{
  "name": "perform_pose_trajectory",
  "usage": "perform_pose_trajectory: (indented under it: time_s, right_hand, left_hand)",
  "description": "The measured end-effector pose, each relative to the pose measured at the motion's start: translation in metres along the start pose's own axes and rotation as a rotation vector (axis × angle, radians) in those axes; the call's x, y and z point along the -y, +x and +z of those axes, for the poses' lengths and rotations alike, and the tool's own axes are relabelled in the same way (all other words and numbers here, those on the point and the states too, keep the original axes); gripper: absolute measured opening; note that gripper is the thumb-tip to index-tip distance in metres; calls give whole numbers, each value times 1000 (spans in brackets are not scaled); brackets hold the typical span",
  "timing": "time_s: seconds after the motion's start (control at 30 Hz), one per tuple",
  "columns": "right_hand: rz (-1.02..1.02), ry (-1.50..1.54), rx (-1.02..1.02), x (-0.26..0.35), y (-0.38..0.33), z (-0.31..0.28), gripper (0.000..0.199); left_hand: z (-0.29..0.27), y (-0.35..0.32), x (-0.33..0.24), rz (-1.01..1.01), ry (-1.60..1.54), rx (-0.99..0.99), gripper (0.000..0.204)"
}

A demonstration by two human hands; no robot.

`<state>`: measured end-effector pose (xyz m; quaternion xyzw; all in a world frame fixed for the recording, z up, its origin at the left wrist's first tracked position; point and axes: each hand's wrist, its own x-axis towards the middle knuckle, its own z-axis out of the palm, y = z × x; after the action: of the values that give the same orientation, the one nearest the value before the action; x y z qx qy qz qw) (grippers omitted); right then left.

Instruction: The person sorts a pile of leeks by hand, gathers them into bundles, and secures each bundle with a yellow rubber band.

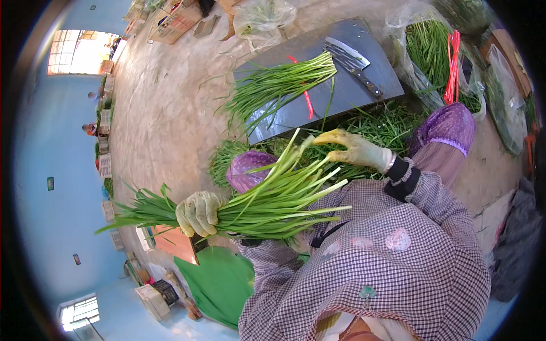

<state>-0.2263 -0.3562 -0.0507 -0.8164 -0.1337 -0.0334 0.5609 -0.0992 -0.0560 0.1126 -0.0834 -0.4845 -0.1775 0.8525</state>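
Checked smock (375, 267) nearest; left hand (199, 213), gloved, fingers clenched around a loose bunch of long green stalks (267, 210), held across the front of the body; grip is toward the leafy end, probably so the pale ends can fan out uncovered toward the other hand; right hand (352, 150), also gloved, thumb and forefinger parted, just beside those pale ends; cannot tell if a fingertip touches one; loose greens (375, 128) heaped between and beyond the purple-clad knees (443, 128).

Beyond, low blue-grey counter (350, 91); second bunch (278, 82) lies on it, pale ends roughly level, leaves trailing over the far-left edge; red strip (308, 105) runs under it, both ends sticking out, presumably laid beneath so the ends stay reachable; cleaver (350, 59) flat beside the pale ends, handle toward the right-hand side, likely for easy reach.

Right of counter, clear plastic bag (396, 31), open, packed with more green stalks (426, 48); red strips (453, 65) in a bundle at its side, within arm's reach; farther off, another clear bag (264, 17), some greens in it; cardboard box (173, 23), contents unclear; pale crates (105, 122) along the blue wall, greens near them.
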Motion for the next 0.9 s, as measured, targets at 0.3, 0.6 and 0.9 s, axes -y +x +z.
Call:
perform_pose_trajectory:
  time_s: [0.3,0.6,0.9]
  right_hand:
    - [-81,498,24,36,24,18,27]
    - [102,763,143,50,15,-15,28]
    - [9,79,-14,59,35,15,30]
  left_hand:
    - [-2,-2,4,-2,90,-40,20]
    - [-10,-8,-1,-28,34,66,8]
    - [-30,-1,3,-128,0,213,4]
